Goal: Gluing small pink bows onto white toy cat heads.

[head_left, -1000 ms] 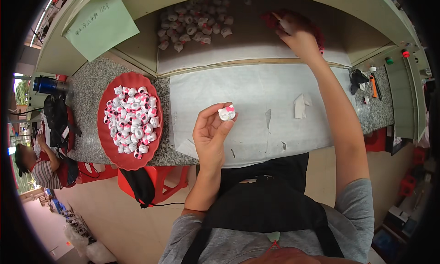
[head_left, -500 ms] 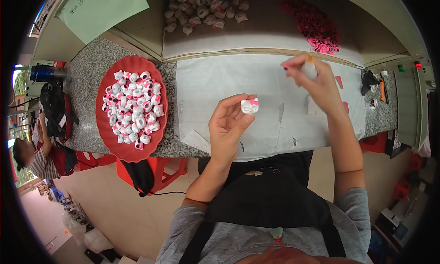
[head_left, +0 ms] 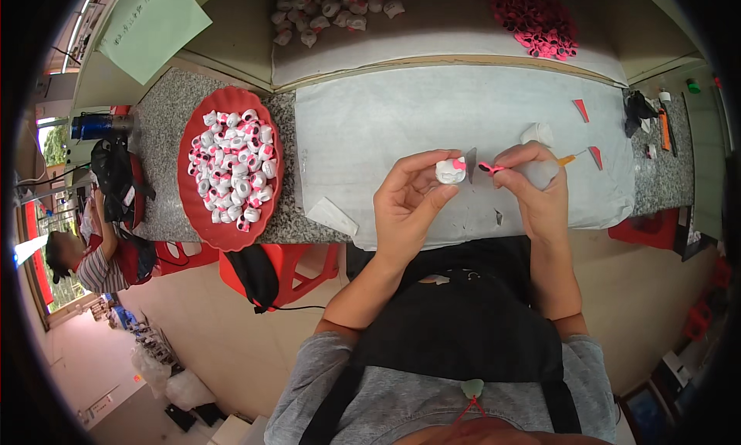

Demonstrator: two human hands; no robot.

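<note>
The left hand [head_left: 409,202] pinches a small white figurine with pink marks [head_left: 450,171] between thumb and fingertips, held up over the near part of the white sheet [head_left: 401,121]. The right hand [head_left: 532,190] is closed around a small translucent bottle with an orange tip [head_left: 544,169] and also nips a small pink piece [head_left: 488,167] at its fingertips, just beside the figurine; whether the two touch is too small to tell. The bottle's body is mostly hidden by the fingers.

Half a second ago the right hand was raised farther out over the sheet and well apart from the left; now the two hands meet close in front of the person's chest, and the figurine sits nearer the middle.

On the grey speckled tabletop [head_left: 166,121] to the left lies a red oval tray [head_left: 262,213] heaped with similar white and pink figurines. Farther back, a pile of plain white pieces [head_left: 332,5] and a pile of pink pieces [head_left: 532,20] sit on a raised shelf, partly cut off by the upper edge. A green paper sheet [head_left: 150,24] lies at the far left.
</note>
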